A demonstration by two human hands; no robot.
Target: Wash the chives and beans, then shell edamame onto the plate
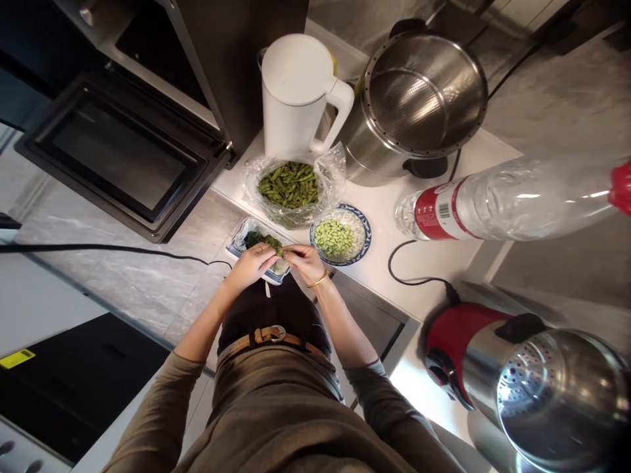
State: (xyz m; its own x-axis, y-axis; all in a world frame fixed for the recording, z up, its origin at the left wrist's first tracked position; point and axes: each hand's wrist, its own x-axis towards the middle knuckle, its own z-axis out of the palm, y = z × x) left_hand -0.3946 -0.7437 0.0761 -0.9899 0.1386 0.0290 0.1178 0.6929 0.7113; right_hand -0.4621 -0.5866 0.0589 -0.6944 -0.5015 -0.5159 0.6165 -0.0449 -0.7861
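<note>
My left hand and my right hand meet at the fingertips, both closed on one green bean pod. They are above a small white-and-blue bin, in which dark green empty pods lie. Just right of my right hand stands a blue-patterned plate with a heap of shelled green beans. Beyond both hands, a clear plastic bag gapes around many whole green pods.
A white pitcher and a large steel pot stand behind the bag. To the right are a big plastic bottle and a red-and-steel cooker with a cord. An oven door hangs open at the left.
</note>
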